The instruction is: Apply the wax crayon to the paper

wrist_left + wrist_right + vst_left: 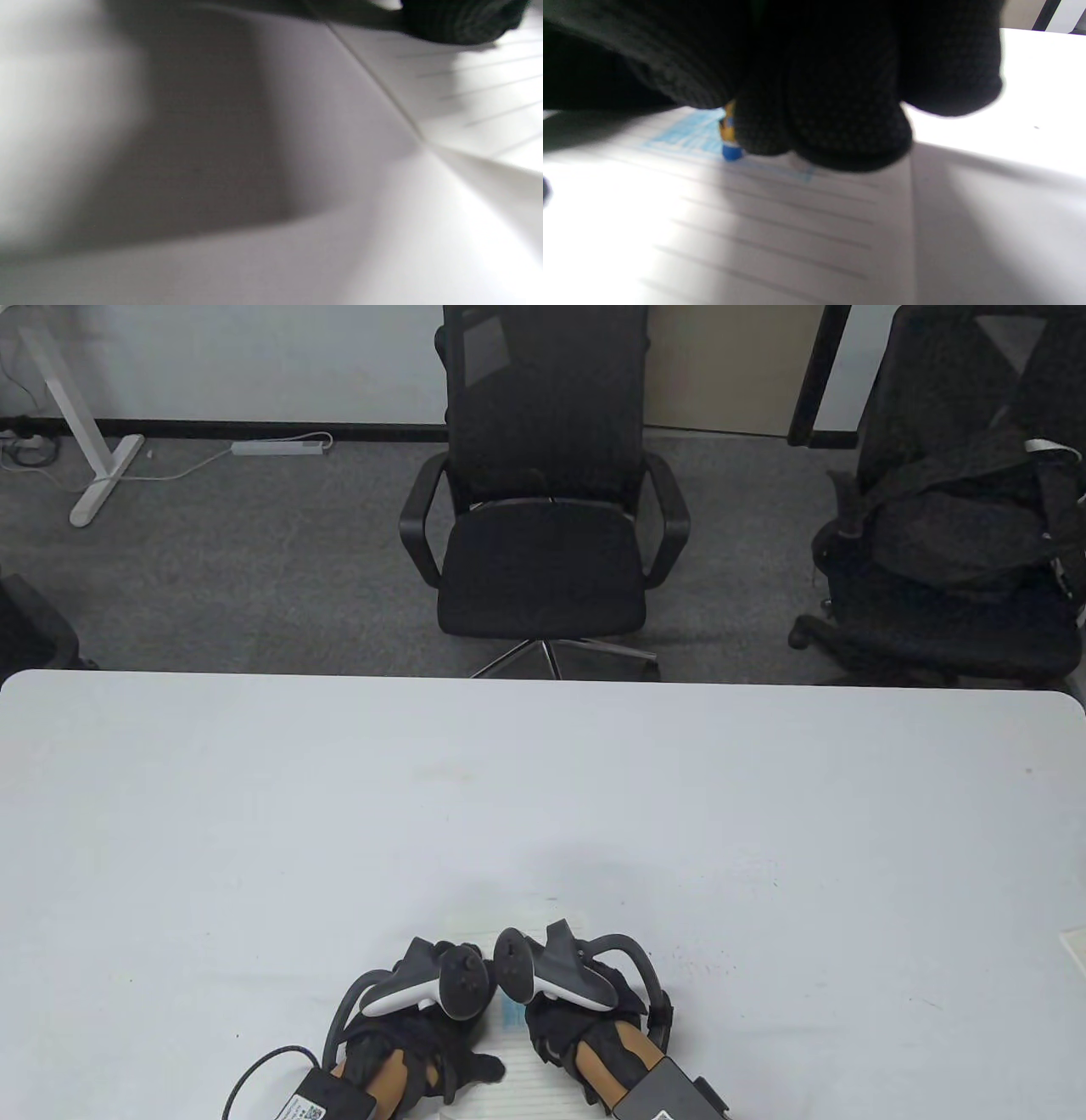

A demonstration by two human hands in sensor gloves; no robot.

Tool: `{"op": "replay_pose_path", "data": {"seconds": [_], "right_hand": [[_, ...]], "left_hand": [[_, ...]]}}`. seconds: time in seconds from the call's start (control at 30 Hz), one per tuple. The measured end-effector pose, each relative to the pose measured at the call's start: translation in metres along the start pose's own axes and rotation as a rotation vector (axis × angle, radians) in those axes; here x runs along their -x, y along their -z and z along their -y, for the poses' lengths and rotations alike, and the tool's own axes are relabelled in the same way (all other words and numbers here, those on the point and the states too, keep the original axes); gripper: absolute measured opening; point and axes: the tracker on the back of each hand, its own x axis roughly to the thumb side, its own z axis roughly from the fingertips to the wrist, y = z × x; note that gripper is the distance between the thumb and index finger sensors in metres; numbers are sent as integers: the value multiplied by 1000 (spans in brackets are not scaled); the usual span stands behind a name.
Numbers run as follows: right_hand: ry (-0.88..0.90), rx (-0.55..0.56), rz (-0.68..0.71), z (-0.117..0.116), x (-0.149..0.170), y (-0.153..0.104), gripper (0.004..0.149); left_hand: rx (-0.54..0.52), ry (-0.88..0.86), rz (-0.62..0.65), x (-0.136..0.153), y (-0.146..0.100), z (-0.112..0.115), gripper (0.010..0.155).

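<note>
Already a blue patch (687, 135) colours the lined paper (763, 237) under the right hand (585, 1027), which pinches the crayon (729, 140) tip-down; the left hand (407, 1052) rests flat on the sheet, more shading likely remaining.

Matt lined paper (763, 237) lies on the smooth white table (254, 831) (faintly satin); knitted, dotted cloth gloves (840, 106).

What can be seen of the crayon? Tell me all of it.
The crayon is mostly hidden inside the right hand, whose gloved fingers grip it. Only its lower end shows in the right wrist view: a yellow-orange wrapper and a blunt blue tip. It stands roughly upright, tip down at the lined paper, on the edge of a light-blue coloured patch. The image is too blurred to confirm contact.
</note>
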Motion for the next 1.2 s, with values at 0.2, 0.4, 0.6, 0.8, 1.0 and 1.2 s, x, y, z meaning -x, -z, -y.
{"op": "replay_pose_path", "data": {"seconds": [0.2, 0.4, 0.6, 0.8, 1.0, 1.2], "right_hand": [[135, 112, -41, 12, 21, -3, 41], [261, 172, -117, 18, 51, -1, 41], [335, 177, -132, 20, 65, -3, 41], [351, 172, -109, 19, 65, -3, 41], [345, 157, -76, 13, 57, 2, 41], [323, 129, -30, 3, 45, 8, 41]], "left_hand": [[-12, -4, 13, 1, -2, -1, 105], [-65, 9, 19, -3, -13, -19, 105], [-50, -10, 1, -18, -17, -36, 105], [-40, -17, 2, -33, -5, -31, 105], [-39, 19, -27, -32, 9, -15, 105], [-37, -3, -10, -27, 13, -9, 106]]}}
